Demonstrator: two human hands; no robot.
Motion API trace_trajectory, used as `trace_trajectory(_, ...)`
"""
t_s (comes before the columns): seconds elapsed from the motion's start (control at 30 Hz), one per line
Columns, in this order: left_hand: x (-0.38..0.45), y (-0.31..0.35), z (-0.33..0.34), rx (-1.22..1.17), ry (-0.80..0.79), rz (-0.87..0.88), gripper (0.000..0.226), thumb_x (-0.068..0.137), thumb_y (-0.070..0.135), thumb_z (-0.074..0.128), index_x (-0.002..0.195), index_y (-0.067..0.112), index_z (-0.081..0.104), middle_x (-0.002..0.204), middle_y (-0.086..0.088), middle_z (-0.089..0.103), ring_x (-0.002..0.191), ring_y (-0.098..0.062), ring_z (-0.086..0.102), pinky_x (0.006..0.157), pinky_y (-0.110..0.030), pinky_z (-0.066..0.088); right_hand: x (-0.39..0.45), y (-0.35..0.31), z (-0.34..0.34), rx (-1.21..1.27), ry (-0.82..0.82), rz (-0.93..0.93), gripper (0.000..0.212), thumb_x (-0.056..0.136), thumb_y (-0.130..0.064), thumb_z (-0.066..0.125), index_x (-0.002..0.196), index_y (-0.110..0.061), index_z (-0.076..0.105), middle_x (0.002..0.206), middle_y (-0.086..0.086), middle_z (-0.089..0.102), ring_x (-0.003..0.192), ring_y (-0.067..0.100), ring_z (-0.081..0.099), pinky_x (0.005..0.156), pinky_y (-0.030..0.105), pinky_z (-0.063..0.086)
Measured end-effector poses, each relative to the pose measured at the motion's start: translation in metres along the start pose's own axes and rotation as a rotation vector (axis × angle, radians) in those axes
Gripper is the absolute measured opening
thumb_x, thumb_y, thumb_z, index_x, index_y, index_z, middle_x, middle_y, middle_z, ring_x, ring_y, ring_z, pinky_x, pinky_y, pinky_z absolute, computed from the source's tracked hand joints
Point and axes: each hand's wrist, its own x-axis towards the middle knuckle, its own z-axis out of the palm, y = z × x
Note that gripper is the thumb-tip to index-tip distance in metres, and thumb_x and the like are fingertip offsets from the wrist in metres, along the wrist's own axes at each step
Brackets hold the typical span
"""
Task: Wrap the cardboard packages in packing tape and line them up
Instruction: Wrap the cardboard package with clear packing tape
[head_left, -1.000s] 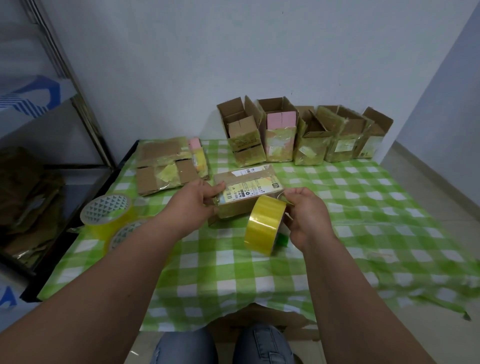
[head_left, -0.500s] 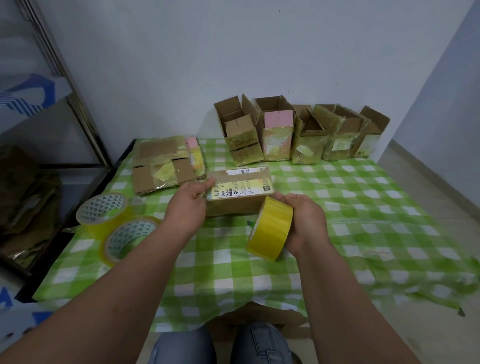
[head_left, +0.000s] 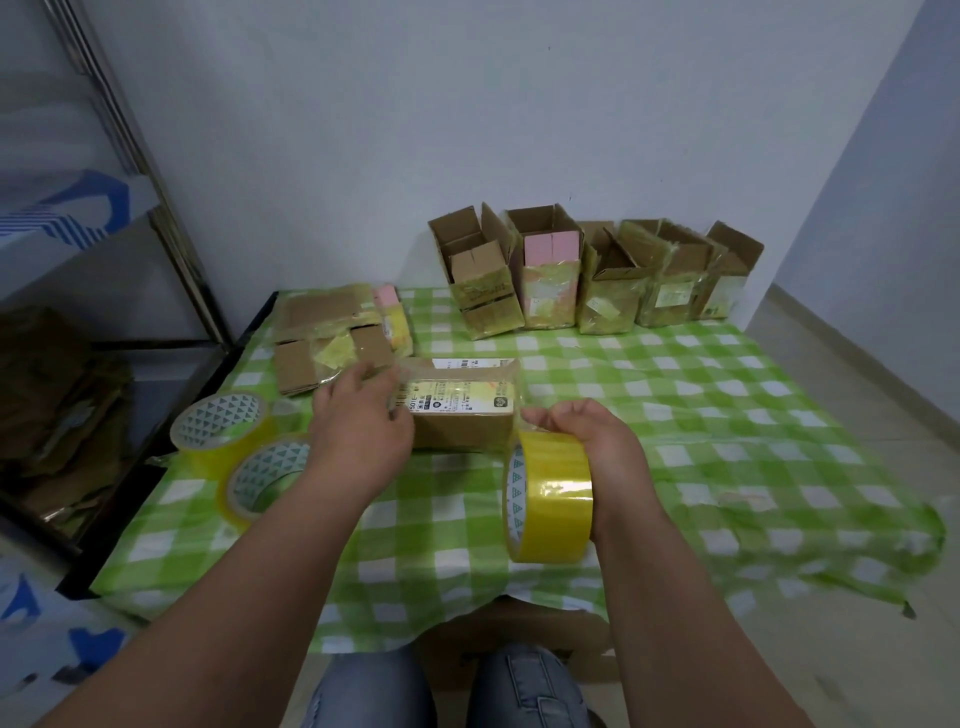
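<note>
A flat cardboard package with a printed label lies in the middle of the green checked table. My left hand rests on its left end, fingers spread over the top. My right hand grips a yellow roll of packing tape just in front of the package's right end, and a clear strip runs from the roll up over the package. Several taped cardboard boxes stand in a row against the back wall, most with flaps open.
Two more tape rolls lie at the left of the table. Flattened, taped cardboard and a pink-and-yellow packet sit behind them. A metal shelf stands to the left. My knees are below the table's front edge.
My right hand has drawn the tape roll down and toward me, away from the package. My left hand has slid further over the package's left end.
</note>
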Motion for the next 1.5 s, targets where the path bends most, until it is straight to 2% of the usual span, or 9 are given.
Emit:
trace_trajectory(0.17, -0.013, 0.034, -0.014, -0.121, 0.085, 0.186, 0.041, 0.096, 0.038, 0.053, 0.137, 0.032, 0.053, 0.148, 0.005, 0.040, 0.138, -0.022, 0.027, 0.114, -0.044, 0.024, -0.010, -0.010, 0.000, -0.117, 0.005, -0.129, 0.020, 0.095, -0.011, 0.057, 0.076, -0.012, 0.061, 0.071, -0.001, 0.067, 0.060, 0.013, 0.061, 0.053, 0.026, 0.051)
trace_trajectory(0.33, -0.025, 0.072, -0.022, -0.516, -0.286, 0.177, 0.029, 0.087, 0.054, 0.062, 0.105, 0.032, 0.070, 0.113, 0.010, 0.066, 0.106, -0.009, 0.060, 0.088, -0.032, 0.049, -0.017, -0.012, 0.006, -0.136, -0.047, -0.164, 0.020, 0.095, -0.013, 0.059, 0.075, -0.015, 0.059, 0.069, 0.000, 0.063, 0.062, 0.016, 0.057, 0.058, 0.031, 0.049)
trace_trajectory(0.43, -0.025, 0.077, -0.021, -0.600, -0.398, 0.109, 0.017, 0.081, 0.035, 0.077, 0.085, 0.020, 0.072, 0.085, 0.003, 0.074, 0.085, -0.017, 0.068, 0.079, -0.040, 0.056, -0.022, -0.011, 0.011, -0.137, -0.059, -0.167, 0.020, 0.094, -0.012, 0.060, 0.075, -0.016, 0.059, 0.066, 0.002, 0.062, 0.055, 0.014, 0.055, 0.050, 0.028, 0.048)
trace_trajectory(0.7, -0.018, 0.073, -0.015, -0.598, -0.354, 0.108, 0.017, 0.088, 0.019, 0.072, 0.073, 0.014, 0.065, 0.061, 0.005, 0.062, 0.052, -0.007, 0.050, 0.052, -0.026, 0.041, -0.029, -0.004, 0.012, -0.130, -0.038, -0.227, 0.014, 0.093, -0.019, 0.065, 0.084, -0.016, 0.074, 0.088, 0.015, 0.074, 0.081, 0.031, 0.069, 0.085, 0.056, 0.055)
trace_trajectory(0.87, -0.007, 0.075, -0.019, -0.548, -0.254, 0.116, 0.021, 0.088, 0.023, 0.071, 0.070, 0.016, 0.063, 0.068, 0.000, 0.065, 0.062, -0.013, 0.053, 0.059, -0.028, 0.043, -0.033, 0.007, 0.001, -0.049, -0.023, -0.250, 0.057, 0.077, -0.042, 0.071, 0.128, -0.026, 0.051, 0.105, 0.012, 0.072, 0.098, 0.021, 0.071, 0.089, 0.044, 0.055)
trace_trajectory(1.0, 0.006, 0.079, -0.027, -0.578, -0.237, 0.100, 0.023, 0.089, 0.025, 0.070, 0.070, 0.014, 0.064, 0.069, -0.003, 0.067, 0.067, -0.020, 0.056, 0.065, -0.038, 0.050, -0.043, 0.012, -0.003, -0.145, -0.123, -0.339, 0.041, 0.073, -0.057, 0.071, 0.092, -0.022, 0.065, 0.087, 0.008, 0.064, 0.079, 0.021, 0.060, 0.070, 0.040, 0.047)
trace_trajectory(1.13, 0.010, 0.089, -0.032, -0.558, -0.263, 0.121, 0.022, 0.092, 0.026, 0.066, 0.077, 0.010, 0.064, 0.090, -0.011, 0.071, 0.071, -0.023, 0.059, 0.075, -0.049, 0.058, -0.051, 0.011, -0.003, -0.292, -0.219, -0.379, 0.041, 0.076, -0.054, 0.068, 0.095, -0.018, 0.071, 0.095, 0.022, 0.065, 0.086, 0.032, 0.062, 0.080, 0.044, 0.051)
trace_trajectory(1.33, 0.013, 0.100, -0.034, -0.604, -0.266, 0.111, 0.020, 0.091, 0.016, 0.068, 0.074, 0.007, 0.061, 0.086, 0.002, 0.057, 0.072, -0.027, 0.065, 0.074, -0.054, 0.060, -0.057, 0.002, -0.008, -0.308, -0.262, -0.413, 0.062, 0.080, -0.051, 0.060, 0.098, 0.008, 0.059, 0.094, 0.036, 0.054, 0.082, 0.027, 0.052, 0.078, 0.040, 0.042)
trace_trajectory(1.5, 0.024, 0.108, -0.035, -0.671, -0.232, 0.097, 0.016, 0.094, 0.015, 0.063, 0.078, 0.012, 0.061, 0.086, -0.009, 0.073, 0.076, -0.013, 0.071, 0.078, -0.041, 0.057, -0.066, 0.010, -0.010, -0.408, -0.112, -0.501, 0.047, 0.087, -0.050, 0.057, 0.071, -0.006, 0.049, 0.060, -0.001, 0.041, 0.056, 0.009, 0.039, 0.053, 0.020, 0.034)
